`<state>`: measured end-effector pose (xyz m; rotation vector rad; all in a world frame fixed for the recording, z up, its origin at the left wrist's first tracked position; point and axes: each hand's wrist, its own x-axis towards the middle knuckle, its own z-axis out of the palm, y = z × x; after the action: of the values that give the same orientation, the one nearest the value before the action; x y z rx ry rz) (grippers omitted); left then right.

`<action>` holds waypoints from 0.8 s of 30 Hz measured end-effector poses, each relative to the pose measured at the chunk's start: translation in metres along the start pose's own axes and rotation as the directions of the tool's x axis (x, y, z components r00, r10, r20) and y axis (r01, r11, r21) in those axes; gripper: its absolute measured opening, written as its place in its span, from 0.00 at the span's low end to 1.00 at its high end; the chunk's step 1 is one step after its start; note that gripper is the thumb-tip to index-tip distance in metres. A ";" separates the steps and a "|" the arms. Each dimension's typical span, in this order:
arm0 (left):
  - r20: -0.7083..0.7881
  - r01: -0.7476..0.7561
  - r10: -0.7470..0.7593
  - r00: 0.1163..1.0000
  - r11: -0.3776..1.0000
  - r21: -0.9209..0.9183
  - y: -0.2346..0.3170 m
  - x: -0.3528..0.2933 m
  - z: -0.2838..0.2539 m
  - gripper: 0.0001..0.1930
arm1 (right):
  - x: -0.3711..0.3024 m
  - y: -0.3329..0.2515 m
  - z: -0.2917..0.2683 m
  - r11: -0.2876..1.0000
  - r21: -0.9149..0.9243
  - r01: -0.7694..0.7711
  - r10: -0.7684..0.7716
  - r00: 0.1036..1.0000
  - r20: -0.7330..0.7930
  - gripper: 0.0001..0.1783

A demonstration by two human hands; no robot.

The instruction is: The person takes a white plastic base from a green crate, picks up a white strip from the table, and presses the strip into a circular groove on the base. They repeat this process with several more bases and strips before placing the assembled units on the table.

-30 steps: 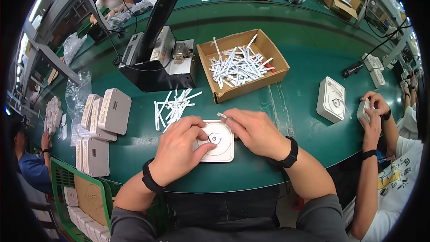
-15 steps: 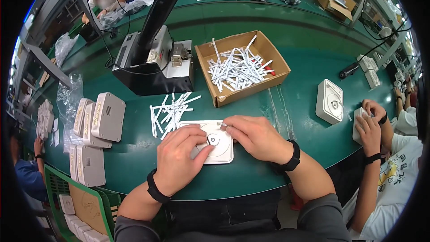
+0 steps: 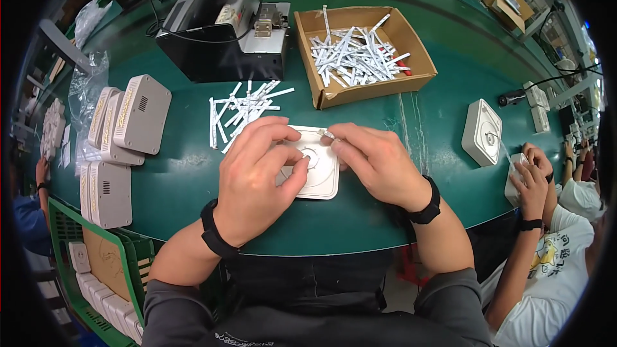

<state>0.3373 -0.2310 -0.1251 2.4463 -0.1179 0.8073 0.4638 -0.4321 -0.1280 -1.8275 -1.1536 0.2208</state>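
Note:
A white, square, round-cornered device (image 3: 323,187) lies on the green table in front of me, with a circular recess and a round hub (image 3: 312,159) in its middle. My left hand (image 3: 254,173) covers its left side. The thumb and index finger of that hand come together at the hub, around a small dark bit I cannot make out. At the device's upper right corner, my right hand (image 3: 382,162) pinches a small pale strip-like piece (image 3: 328,135) between thumb and fingers. Fingers partly hide both spots.
Loose white strips (image 3: 247,108) lie beyond my left hand. Behind stand a cardboard box (image 3: 379,90) of strips and a black bench machine (image 3: 222,54). Similar devices (image 3: 143,115) are stacked at left, above a green crate (image 3: 132,270). Another device (image 3: 481,135) and a co-worker's hands (image 3: 530,183) are at right.
The view has tipped downward, so the table things sit higher in the picture. My left fingers have closed in at the hub. My right hand stays at the device's upper right corner.

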 end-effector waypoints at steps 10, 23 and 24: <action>0.231 0.121 -0.052 0.972 0.947 -0.296 -0.013 0.005 -0.007 0.07 | -0.001 -0.006 -0.013 0.989 0.087 -0.123 0.118 0.991 0.056 0.09; 0.298 0.139 -0.050 0.953 0.949 -0.284 -0.014 0.001 -0.008 0.09 | -0.001 -0.010 -0.012 1.000 0.012 0.000 -0.002 0.986 0.166 0.08; 0.292 0.148 -0.061 0.954 0.947 -0.285 -0.015 0.001 -0.008 0.09 | -0.001 -0.012 -0.012 1.000 -0.010 0.023 -0.021 0.982 0.188 0.07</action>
<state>0.3372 -0.2140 -0.1264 2.2348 -0.1989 0.3592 0.4628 -0.4385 -0.1122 -1.8339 -1.3066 0.3807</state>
